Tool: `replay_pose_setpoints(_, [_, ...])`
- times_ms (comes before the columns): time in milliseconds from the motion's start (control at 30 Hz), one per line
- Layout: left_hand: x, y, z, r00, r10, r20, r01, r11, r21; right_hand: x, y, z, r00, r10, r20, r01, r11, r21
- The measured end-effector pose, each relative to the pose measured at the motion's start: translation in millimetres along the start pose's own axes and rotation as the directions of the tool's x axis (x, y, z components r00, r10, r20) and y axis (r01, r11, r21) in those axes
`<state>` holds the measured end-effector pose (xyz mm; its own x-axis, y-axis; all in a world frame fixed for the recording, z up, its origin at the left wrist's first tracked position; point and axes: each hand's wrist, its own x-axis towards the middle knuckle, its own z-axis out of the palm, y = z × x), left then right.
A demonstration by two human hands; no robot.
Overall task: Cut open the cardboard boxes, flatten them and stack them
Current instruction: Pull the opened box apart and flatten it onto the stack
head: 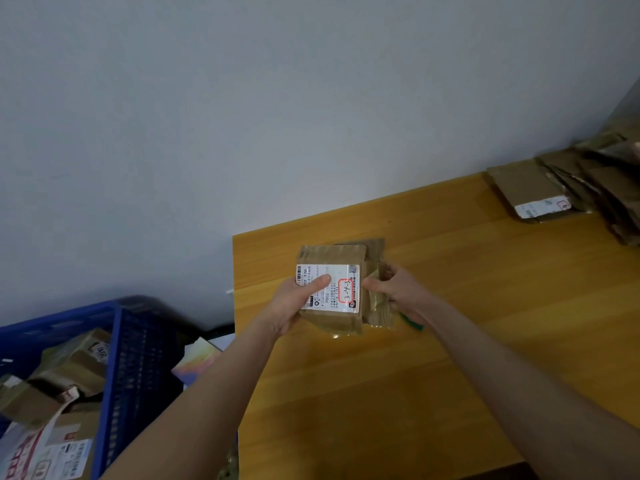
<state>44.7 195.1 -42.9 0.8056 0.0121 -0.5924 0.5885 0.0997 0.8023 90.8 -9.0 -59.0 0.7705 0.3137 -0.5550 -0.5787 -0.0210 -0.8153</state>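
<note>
Brown cardboard box [330, 254], small and partly squashed, is held just above the near-left part of a yellow wooden table [467, 358], its white shipping label [329, 289] facing up. The person's left hand [294, 303] grips the box's left edge, thumb laid across the label. The right hand [398, 292] pinches a taped flap on the box's right side; a green object [414, 323] pokes out beneath that hand, too hidden to identify. Flattened boxes [571, 181] lie stacked at the table's far right end against the wall. Left of the table, a blue crate [117, 358] holds more boxes [69, 372].
</note>
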Motion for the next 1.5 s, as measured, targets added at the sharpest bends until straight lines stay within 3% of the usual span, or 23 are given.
replay_pose_setpoints(300, [-0.2, -0.7, -14.8, 0.999, 0.005, -0.053, -0.006, 1.0, -0.014, 6.0, 8.4, 6.8, 0.994, -0.044, -0.103, 0.039, 0.998, -0.053])
replay_pose_setpoints(567, [1.2, 2.0, -26.3, 0.998, 0.009, -0.067, -0.01, 1.0, -0.018, 4.3, 3.3, 1.2, 1.0, 0.003, 0.001, -0.003, 1.0, -0.012])
replay_pose_setpoints(867, [1.9, 2.9, -30.9, 0.997, -0.007, -0.08, 0.0, 0.996, -0.086, 7.1, 8.8, 3.3, 0.996, -0.046, -0.083, 0.05, 0.997, 0.051])
replay_pose_setpoints(933, [2.2, 4.7, -30.6, 0.998, 0.005, -0.064, -0.01, 0.996, -0.085, 8.5, 9.0, 5.9, 0.979, -0.066, -0.19, 0.07, 0.997, 0.016])
replay_pose_setpoints(1033, [3.0, 6.8, -29.5, 0.994, 0.034, -0.105, -0.043, 0.996, -0.08, 7.9, 4.6, 3.9, 0.891, -0.138, -0.433, 0.065, 0.982, -0.179])
replay_pose_setpoints(1067, [3.4, 7.2, -29.1, 0.993, 0.039, -0.111, -0.049, 0.995, -0.085, 7.5, 2.8, 2.6, 0.899, -0.14, -0.415, 0.066, 0.98, -0.186])
replay_pose_setpoints(1200, [2.9, 7.5, -21.1, 0.998, 0.034, -0.048, -0.037, 0.996, -0.079, 5.3, 0.6, 6.0, 0.992, -0.049, -0.113, 0.036, 0.992, -0.12])
replay_pose_setpoints(1400, [5.5, 5.6, -20.7, 0.99, 0.046, -0.134, -0.049, 0.998, -0.025, 5.4, -2.8, 9.0, 0.999, 0.048, -0.018, -0.046, 0.995, 0.094])
replay_pose_setpoints(1500, [6.0, 2.2, -26.2, 0.973, 0.056, -0.223, -0.059, 0.998, -0.006, 6.1, -4.2, 6.3, 0.998, 0.03, -0.053, -0.024, 0.993, 0.112])
